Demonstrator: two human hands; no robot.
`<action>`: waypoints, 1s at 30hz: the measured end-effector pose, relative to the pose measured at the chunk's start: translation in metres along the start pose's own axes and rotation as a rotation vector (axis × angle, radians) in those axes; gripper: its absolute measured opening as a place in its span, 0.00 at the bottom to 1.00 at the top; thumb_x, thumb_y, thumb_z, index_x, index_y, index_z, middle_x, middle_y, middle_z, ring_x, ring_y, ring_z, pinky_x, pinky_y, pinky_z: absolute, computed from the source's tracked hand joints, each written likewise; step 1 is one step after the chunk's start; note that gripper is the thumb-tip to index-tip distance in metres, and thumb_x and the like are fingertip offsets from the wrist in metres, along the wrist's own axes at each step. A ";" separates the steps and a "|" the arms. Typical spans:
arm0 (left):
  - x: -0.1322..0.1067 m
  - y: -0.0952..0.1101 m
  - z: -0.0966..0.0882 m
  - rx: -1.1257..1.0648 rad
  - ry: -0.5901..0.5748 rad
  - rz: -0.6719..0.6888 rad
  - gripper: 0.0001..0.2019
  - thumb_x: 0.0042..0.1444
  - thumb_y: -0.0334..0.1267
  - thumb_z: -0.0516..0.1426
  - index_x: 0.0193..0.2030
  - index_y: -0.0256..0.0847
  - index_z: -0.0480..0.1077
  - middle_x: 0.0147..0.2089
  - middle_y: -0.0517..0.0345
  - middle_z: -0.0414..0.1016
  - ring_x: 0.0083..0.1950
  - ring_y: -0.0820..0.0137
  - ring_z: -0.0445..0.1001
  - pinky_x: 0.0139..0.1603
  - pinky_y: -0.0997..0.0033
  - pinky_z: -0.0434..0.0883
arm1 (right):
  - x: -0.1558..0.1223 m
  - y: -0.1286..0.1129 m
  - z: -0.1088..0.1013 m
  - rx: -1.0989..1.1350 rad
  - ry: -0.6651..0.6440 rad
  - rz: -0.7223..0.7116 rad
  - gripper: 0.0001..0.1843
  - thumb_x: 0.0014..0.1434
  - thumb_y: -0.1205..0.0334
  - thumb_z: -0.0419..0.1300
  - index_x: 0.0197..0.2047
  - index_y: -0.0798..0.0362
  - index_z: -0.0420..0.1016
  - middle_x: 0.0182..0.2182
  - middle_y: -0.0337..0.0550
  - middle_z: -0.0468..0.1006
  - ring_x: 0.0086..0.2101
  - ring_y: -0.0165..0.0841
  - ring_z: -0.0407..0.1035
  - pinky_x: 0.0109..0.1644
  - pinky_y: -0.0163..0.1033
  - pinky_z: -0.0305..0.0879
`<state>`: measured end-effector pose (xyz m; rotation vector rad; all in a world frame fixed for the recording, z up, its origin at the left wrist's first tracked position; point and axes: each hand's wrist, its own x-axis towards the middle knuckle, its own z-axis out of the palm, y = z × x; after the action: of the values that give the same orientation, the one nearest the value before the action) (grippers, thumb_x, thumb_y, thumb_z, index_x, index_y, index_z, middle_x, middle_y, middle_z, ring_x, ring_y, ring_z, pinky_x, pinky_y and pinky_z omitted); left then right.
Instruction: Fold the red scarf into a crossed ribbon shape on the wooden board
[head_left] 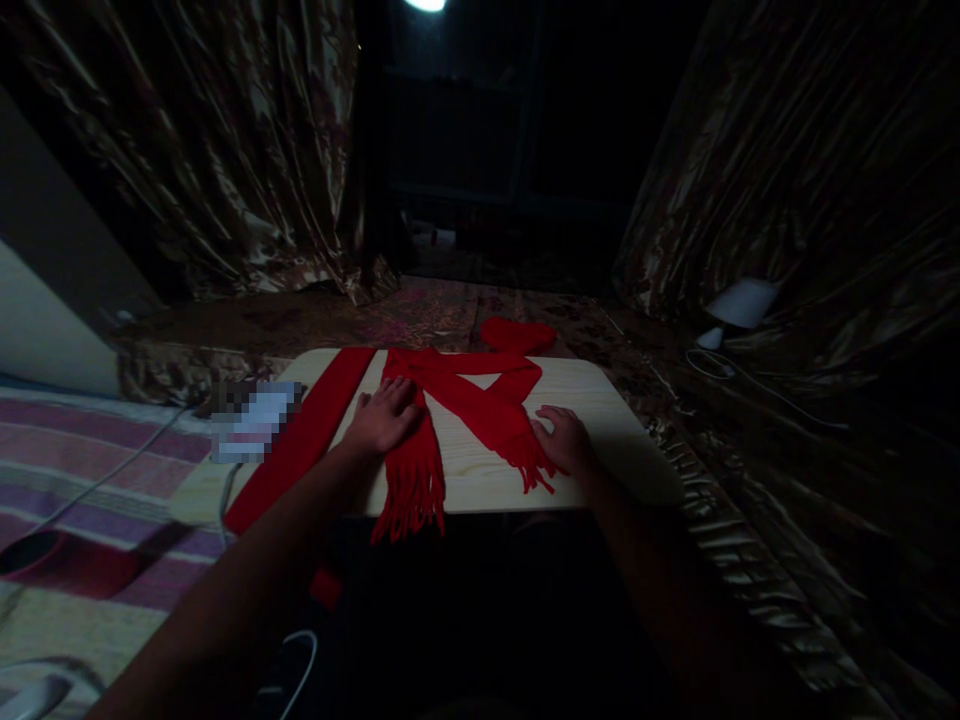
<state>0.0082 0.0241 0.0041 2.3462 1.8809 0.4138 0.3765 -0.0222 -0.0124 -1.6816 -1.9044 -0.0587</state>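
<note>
A red fringed scarf (480,400) lies crossed over itself on a small pale wooden table (600,400). One tasselled end hangs over the front edge, the other ends near the right. My left hand (384,418) rests flat on the scarf's left strand, fingers stretched out. My right hand (564,438) lies flat with fingers apart, touching the right fringed end. A second red strip (300,440) runs diagonally along the table's left side and off its edge.
A blurred white object (251,425) with a cable sits at the table's left corner. A striped cloth (82,480) covers the left floor. Shiny brown curtains (787,170) hang on both sides. A small white lamp (739,308) stands at the right.
</note>
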 end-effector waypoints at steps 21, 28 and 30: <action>0.014 0.007 0.003 0.072 -0.165 -0.006 0.41 0.62 0.65 0.39 0.77 0.48 0.44 0.78 0.51 0.39 0.78 0.49 0.37 0.70 0.31 0.40 | 0.003 0.008 0.005 0.056 0.014 0.009 0.16 0.62 0.55 0.58 0.46 0.54 0.81 0.50 0.51 0.80 0.52 0.41 0.71 0.60 0.46 0.64; 0.014 0.007 0.005 0.065 -0.140 -0.010 0.40 0.62 0.64 0.41 0.77 0.49 0.46 0.78 0.51 0.42 0.78 0.48 0.39 0.70 0.31 0.42 | 0.006 0.006 0.004 0.162 0.028 0.112 0.17 0.61 0.50 0.57 0.42 0.52 0.81 0.46 0.48 0.81 0.49 0.41 0.73 0.58 0.47 0.66; 0.013 0.008 0.003 0.058 -0.141 -0.009 0.40 0.62 0.64 0.41 0.77 0.49 0.45 0.78 0.51 0.42 0.78 0.48 0.39 0.70 0.32 0.42 | 0.010 -0.007 -0.001 0.191 0.082 0.148 0.17 0.60 0.51 0.57 0.42 0.52 0.81 0.45 0.49 0.81 0.48 0.41 0.73 0.58 0.46 0.66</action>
<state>0.0186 0.0349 0.0046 2.3341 1.8629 0.1895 0.3702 -0.0152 -0.0046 -1.6585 -1.6654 0.1078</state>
